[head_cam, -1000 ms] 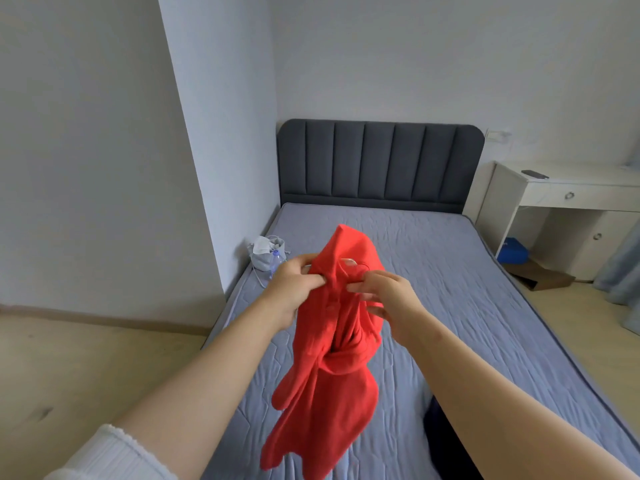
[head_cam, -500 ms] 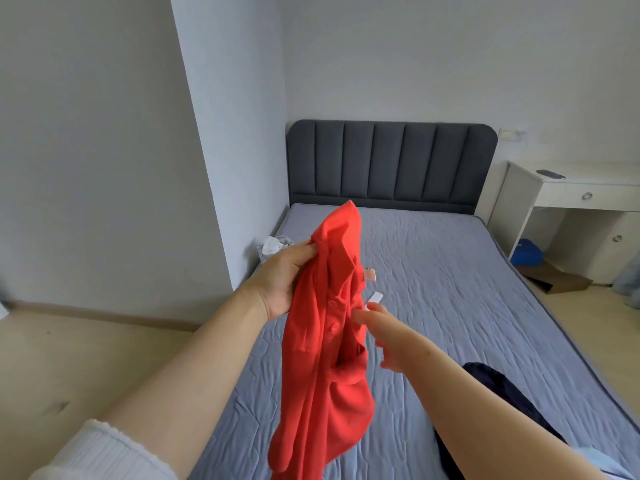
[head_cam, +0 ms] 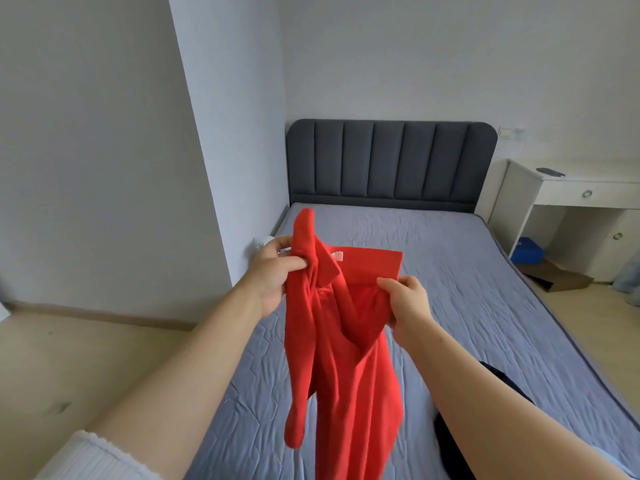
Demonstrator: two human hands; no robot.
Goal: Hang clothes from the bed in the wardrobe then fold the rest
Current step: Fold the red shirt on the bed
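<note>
A red collared shirt hangs in the air over the grey-blue bed. My left hand grips it at the left side of the collar. My right hand pinches the fabric at the right side, just below the collar, so the neck is spread open between both hands. A white label shows inside the collar. The shirt's body and a sleeve dangle below. A dark navy garment lies on the bed under my right forearm, mostly hidden by it.
A dark padded headboard stands at the far end. A white desk sits to the right, with a blue item and cardboard box on the floor beneath. A wall corner juts out left of the bed.
My right hand has taken hold of the shirt's right side and pulled it apart from the left, spreading the collar. The view has tilted down slightly.
</note>
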